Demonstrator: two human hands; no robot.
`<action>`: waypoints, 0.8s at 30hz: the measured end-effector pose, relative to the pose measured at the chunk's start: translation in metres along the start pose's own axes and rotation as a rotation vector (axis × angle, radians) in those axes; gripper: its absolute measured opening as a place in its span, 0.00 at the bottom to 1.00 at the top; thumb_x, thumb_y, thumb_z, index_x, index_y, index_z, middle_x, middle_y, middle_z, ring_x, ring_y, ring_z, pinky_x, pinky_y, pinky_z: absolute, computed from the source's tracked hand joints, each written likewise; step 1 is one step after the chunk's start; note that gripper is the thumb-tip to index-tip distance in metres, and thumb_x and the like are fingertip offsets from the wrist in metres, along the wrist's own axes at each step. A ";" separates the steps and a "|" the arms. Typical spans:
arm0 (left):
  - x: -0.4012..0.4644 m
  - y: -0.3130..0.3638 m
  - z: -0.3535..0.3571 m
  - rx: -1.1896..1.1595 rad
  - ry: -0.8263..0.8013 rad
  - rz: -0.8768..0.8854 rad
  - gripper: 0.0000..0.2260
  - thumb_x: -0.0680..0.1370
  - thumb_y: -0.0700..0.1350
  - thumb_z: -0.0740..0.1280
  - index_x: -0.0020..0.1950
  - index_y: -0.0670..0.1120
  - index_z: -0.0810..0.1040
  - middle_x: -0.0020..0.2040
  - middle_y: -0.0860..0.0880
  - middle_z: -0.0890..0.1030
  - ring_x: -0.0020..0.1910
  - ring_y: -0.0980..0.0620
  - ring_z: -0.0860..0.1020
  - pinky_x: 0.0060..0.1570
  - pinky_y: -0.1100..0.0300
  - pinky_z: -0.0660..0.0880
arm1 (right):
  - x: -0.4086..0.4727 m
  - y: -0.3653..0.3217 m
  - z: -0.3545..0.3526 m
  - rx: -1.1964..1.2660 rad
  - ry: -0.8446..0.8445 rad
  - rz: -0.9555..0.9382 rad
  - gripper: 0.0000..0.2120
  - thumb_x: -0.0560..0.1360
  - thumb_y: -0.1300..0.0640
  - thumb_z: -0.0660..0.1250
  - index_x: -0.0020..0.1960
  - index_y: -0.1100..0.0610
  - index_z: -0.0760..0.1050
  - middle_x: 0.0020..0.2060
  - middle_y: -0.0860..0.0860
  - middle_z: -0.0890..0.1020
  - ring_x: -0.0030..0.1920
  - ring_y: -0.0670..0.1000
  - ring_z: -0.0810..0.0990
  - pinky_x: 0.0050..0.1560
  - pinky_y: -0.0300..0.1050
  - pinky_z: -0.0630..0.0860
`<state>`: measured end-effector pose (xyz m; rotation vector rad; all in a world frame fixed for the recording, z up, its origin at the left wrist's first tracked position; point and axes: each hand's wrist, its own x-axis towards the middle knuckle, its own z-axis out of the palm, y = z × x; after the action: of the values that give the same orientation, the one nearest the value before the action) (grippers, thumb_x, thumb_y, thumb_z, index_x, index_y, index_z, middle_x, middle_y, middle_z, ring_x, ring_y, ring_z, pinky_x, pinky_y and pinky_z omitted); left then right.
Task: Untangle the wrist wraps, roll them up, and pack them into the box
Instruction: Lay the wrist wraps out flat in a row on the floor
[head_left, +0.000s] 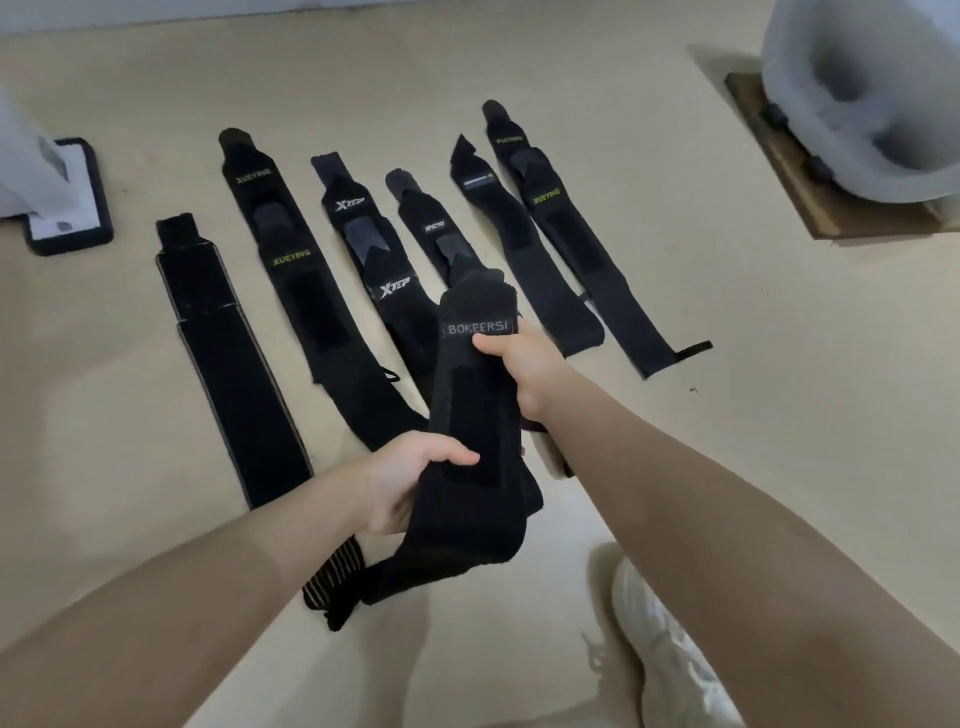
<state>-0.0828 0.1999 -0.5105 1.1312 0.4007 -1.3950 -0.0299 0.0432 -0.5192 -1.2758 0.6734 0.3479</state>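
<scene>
While laid wraps (291, 270) wait, both hands (519, 364) grip one BOKEERSI wrap (475, 395).

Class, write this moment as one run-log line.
stage: untangling | left hand: grips BOKEERSI wrap low | right hand: pinches near label | laid-out wraps: flat on floor, unrolled

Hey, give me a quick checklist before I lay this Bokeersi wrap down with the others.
1. Both hands hold the wrap: ok. Left hand grips low, right hand pinches by the label of the Bokeersi wrap.
2. Wrap fully straight: not ok, its lower end is bunched.
3. Free of the striped wrap: cannot tell.
4. Open floor to the right of the row: ok.
5. Six wraps laid flat, apart from the held one: ok.
6. Box in view: not ok.
</scene>
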 end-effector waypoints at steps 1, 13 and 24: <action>0.006 0.006 0.009 -0.007 0.006 0.001 0.17 0.72 0.44 0.66 0.59 0.43 0.79 0.52 0.44 0.84 0.49 0.45 0.83 0.49 0.54 0.79 | 0.005 -0.004 -0.010 0.010 -0.004 -0.009 0.11 0.76 0.68 0.62 0.54 0.56 0.76 0.49 0.54 0.81 0.50 0.54 0.80 0.50 0.48 0.78; 0.123 0.092 0.149 -0.247 -0.209 0.110 0.30 0.70 0.63 0.62 0.65 0.46 0.77 0.61 0.42 0.79 0.62 0.43 0.77 0.66 0.48 0.68 | 0.095 -0.109 -0.164 -0.329 -0.048 -0.202 0.20 0.77 0.68 0.61 0.67 0.55 0.67 0.52 0.52 0.79 0.52 0.51 0.78 0.56 0.49 0.77; 0.185 0.101 0.198 -0.305 0.056 -0.073 0.23 0.72 0.57 0.67 0.62 0.46 0.78 0.57 0.47 0.82 0.58 0.47 0.79 0.62 0.49 0.73 | 0.164 -0.132 -0.218 -0.329 -0.211 -0.028 0.23 0.76 0.72 0.57 0.63 0.50 0.72 0.56 0.52 0.80 0.57 0.54 0.79 0.59 0.52 0.76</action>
<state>-0.0279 -0.0837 -0.5289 0.9139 0.6765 -1.3150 0.1139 -0.2210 -0.5532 -1.5322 0.4288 0.5789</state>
